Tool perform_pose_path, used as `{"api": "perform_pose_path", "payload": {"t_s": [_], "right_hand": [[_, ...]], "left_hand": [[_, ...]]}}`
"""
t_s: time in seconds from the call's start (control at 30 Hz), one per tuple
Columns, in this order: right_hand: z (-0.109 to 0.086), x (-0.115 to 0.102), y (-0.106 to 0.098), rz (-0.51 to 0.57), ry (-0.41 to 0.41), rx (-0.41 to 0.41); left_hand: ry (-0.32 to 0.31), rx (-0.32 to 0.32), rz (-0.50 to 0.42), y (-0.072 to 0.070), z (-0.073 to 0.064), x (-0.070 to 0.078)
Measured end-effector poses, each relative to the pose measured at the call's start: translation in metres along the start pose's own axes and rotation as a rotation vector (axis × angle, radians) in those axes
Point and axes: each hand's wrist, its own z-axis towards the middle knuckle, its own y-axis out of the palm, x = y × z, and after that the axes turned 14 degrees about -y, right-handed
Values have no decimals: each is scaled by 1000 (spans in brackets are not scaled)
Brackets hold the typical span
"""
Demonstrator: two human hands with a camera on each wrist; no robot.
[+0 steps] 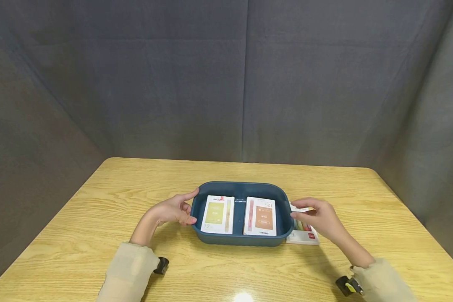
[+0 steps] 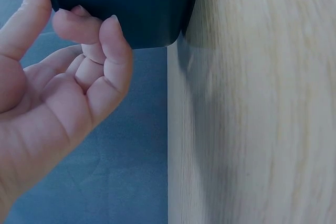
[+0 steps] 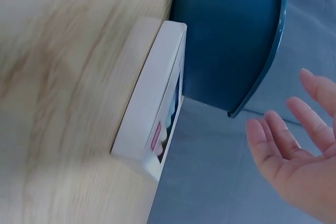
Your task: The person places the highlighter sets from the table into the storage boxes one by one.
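Observation:
A dark blue plastic bin (image 1: 245, 240) stands on the table. Inside it, on the left, lies a white box with a yellow-green label (image 1: 214, 214); a white box with an orange label (image 1: 265, 214) lies on the right. My left hand (image 1: 173, 209) grips the bin's left end, and the left wrist view shows curled fingers (image 2: 116, 51) against the outer wall. At the right end my right hand (image 1: 320, 216) is close to the rim; in the right wrist view its spread fingers (image 3: 310, 121) are apart from the bin. Below that hand, a third white box (image 3: 152, 98) lies beside the bin.
The wooden table (image 1: 135, 180) has its far edge behind the bin. Grey curtains (image 1: 173, 84) hang at the back and both sides. The third box sits close against the bin's right end, partly hidden by the right hand in the head view.

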Motion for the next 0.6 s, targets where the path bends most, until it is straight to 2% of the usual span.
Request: {"api": "perform_pose_path", "payload": {"t_s": [0.3,0.6], "right_hand": [[-8,10,-7,-32,10,5],[-16,20,-14,-38,40,-48]], "left_hand": [[12,-4,-11,1,-1,0],[1,-5,-10,0,0,-1]]}}
